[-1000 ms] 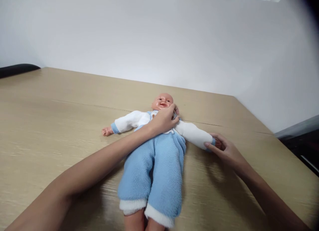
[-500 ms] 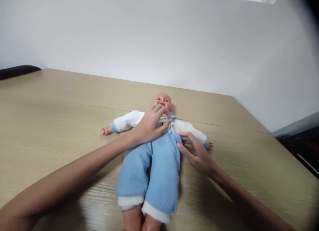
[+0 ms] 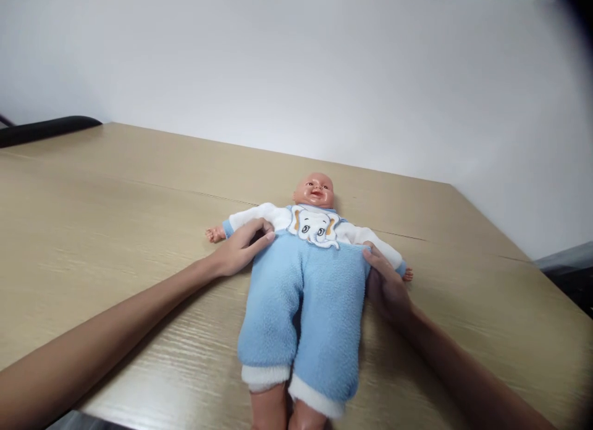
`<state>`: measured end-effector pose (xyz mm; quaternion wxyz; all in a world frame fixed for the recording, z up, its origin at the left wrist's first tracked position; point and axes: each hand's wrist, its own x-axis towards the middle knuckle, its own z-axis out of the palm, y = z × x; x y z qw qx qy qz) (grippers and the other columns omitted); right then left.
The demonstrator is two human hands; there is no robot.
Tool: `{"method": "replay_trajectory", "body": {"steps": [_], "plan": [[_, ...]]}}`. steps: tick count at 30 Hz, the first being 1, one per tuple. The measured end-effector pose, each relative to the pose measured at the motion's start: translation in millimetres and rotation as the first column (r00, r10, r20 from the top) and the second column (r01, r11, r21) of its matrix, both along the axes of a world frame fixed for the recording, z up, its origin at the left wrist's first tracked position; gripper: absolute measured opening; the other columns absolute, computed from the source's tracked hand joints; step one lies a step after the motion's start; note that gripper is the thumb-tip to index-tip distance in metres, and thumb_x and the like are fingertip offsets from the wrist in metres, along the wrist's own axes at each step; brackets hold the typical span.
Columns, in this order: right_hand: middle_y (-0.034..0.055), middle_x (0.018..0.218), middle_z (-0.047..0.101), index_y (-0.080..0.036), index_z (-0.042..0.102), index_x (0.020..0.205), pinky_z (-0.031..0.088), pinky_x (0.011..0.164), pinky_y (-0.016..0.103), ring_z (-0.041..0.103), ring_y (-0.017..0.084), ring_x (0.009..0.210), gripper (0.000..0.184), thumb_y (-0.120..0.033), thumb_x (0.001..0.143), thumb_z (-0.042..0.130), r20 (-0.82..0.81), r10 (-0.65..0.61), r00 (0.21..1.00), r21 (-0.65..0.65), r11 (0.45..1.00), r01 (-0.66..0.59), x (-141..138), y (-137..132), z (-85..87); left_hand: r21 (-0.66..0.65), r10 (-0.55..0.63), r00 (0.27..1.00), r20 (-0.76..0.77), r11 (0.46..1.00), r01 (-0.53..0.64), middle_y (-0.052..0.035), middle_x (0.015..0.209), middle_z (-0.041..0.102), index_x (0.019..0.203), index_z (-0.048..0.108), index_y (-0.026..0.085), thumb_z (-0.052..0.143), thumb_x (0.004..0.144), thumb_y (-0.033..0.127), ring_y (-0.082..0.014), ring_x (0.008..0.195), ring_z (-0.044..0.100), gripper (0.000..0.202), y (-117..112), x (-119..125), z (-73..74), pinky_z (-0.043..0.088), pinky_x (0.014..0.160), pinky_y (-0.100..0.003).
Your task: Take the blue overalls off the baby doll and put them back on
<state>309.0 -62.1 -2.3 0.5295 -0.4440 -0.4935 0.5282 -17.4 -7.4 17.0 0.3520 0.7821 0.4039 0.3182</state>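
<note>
A baby doll lies on its back on the table, head away from me and arms spread. It wears a fleece outfit with light blue legs, white sleeves and an elephant face on the chest. At the waist on the doll's left-hand side in view, my left hand pinches the cloth between thumb and fingers. My right hand grips the outfit's opposite side at the waist; some of its fingers are hidden. Bare doll legs stick out below the white cuffs.
The wooden table has thin seams across it. A white wall rises behind. A black curved object stands at the far left edge, and something dark is beyond the right edge.
My left hand has moved left from the doll's chest to its side, uncovering the elephant face. My right hand has closed on the waist's right side. The view has shifted slightly.
</note>
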Motion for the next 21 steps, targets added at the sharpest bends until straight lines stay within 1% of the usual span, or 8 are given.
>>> {"method": "replay_trajectory", "body": {"steps": [2, 5, 8, 11, 14, 17, 19, 21], "plan": [[-0.0018, 0.075, 0.051, -0.027, 0.050, 0.082, 0.047, 0.067, 0.032, 0.049, 0.020, 0.071, 0.032, -0.050, 0.096, 0.067, -0.024, -0.008, 1.000, -0.006, 1.000, 0.007, 0, 3, -1.0, -0.122, -0.011, 0.998, 0.063, 0.992, 0.018, -0.0038, 0.105, 0.059, 0.105, 0.059, 0.021, 0.047, 0.107, 0.055, -0.0233, 0.100, 0.054, 0.036, 1, 1, 2.0, 0.042, 0.092, -0.037], [-0.0036, 0.081, 0.049, -0.027, 0.052, 0.088, 0.043, 0.070, 0.028, 0.047, 0.017, 0.075, 0.031, -0.050, 0.097, 0.071, 0.045, 0.034, 0.998, -0.014, 0.999, -0.034, 0, 7, -2.3, -0.260, -0.029, 0.983, 0.179, 0.963, 0.076, -0.0039, 0.106, 0.059, 0.106, 0.062, 0.022, 0.057, 0.102, 0.054, -0.0225, 0.099, 0.054, 0.032, 3, 2, 1.6, 0.042, 0.091, -0.036], [-0.0036, 0.083, 0.048, -0.026, 0.053, 0.091, 0.041, 0.069, 0.028, 0.046, 0.017, 0.076, 0.032, -0.054, 0.100, 0.066, 0.188, 0.039, 0.981, 0.031, 0.998, -0.046, 0, 7, -3.4, -0.326, -0.025, 0.950, 0.312, 0.936, 0.132, -0.0024, 0.100, 0.057, 0.104, 0.063, 0.022, 0.066, 0.097, 0.052, -0.0197, 0.091, 0.052, 0.030, 8, 2, -2.5, 0.042, 0.085, -0.034], [-0.0030, 0.080, 0.049, -0.026, 0.054, 0.092, 0.041, 0.067, 0.031, 0.048, 0.018, 0.072, 0.031, -0.055, 0.103, 0.060, 0.355, -0.045, 0.934, 0.123, 0.992, 0.001, 0, 5, -4.0, -0.324, -0.005, 0.930, 0.367, 0.937, 0.133, -0.0013, 0.096, 0.054, 0.103, 0.061, 0.022, 0.068, 0.097, 0.049, -0.0177, 0.086, 0.049, 0.029, 13, 2, -6.3, 0.040, 0.079, -0.032], [0.0007, 0.085, 0.059, -0.025, 0.058, 0.098, 0.046, 0.072, 0.035, 0.057, 0.021, 0.076, 0.025, -0.049, 0.106, 0.057, 0.535, -0.180, 0.825, 0.270, 0.962, 0.035, 3, 2, -2.6, -0.202, -0.035, 0.963, 0.266, 0.975, 0.091, -0.0019, 0.099, 0.056, 0.106, 0.060, 0.021, 0.062, 0.103, 0.049, -0.0181, 0.090, 0.052, 0.028, 14, 4, -7.3, 0.042, 0.082, -0.032], [0.0058, 0.097, 0.065, -0.024, 0.062, 0.103, 0.050, 0.082, 0.041, 0.062, 0.026, 0.089, 0.015, -0.039, 0.104, 0.060, 0.686, -0.399, 0.608, 0.509, 0.861, -0.009, 15, -1, 1.8, 0.018, -0.001, 0.991, 0.134, 1.000, -0.001, -0.0044, 0.105, 0.061, 0.112, 0.059, 0.020, 0.055, 0.107, 0.045, -0.0198, 0.097, 0.057, 0.025, 14, 6, -7.2, 0.045, 0.091, -0.035], [0.0090, 0.106, 0.067, -0.024, 0.062, 0.108, 0.049, 0.090, 0.047, 0.063, 0.030, 0.100, 0.013, -0.035, 0.101, 0.063, 0.707, -0.551, 0.443, 0.636, 0.769, -0.059, 29, -4, 4.1, 0.178, 0.072, 0.995, 0.071, 0.980, -0.084, -0.0058, 0.107, 0.063, 0.114, 0.058, 0.020, 0.052, 0.108, 0.039, -0.0208, 0.099, 0.060, 0.021, 15, 8, -6.2, 0.046, 0.092, -0.037], [0.0129, 0.118, 0.067, -0.023, 0.061, 0.118, 0.047, 0.099, 0.052, 0.062, 0.035, 0.113, 0.025, -0.036, 0.098, 0.066, 0.702, -0.624, 0.344, 0.688, 0.719, -0.101, 47, -5, 3.2, 0.315, 0.147, 0.988, 0.036, 0.937, -0.151, -0.0058, 0.104, 0.064, 0.112, 0.057, 0.020, 0.051, 0.109, 0.035, -0.0211, 0.095, 0.060, 0.017, 16, 12, -1.7, 0.047, 0.090, -0.038]]}}
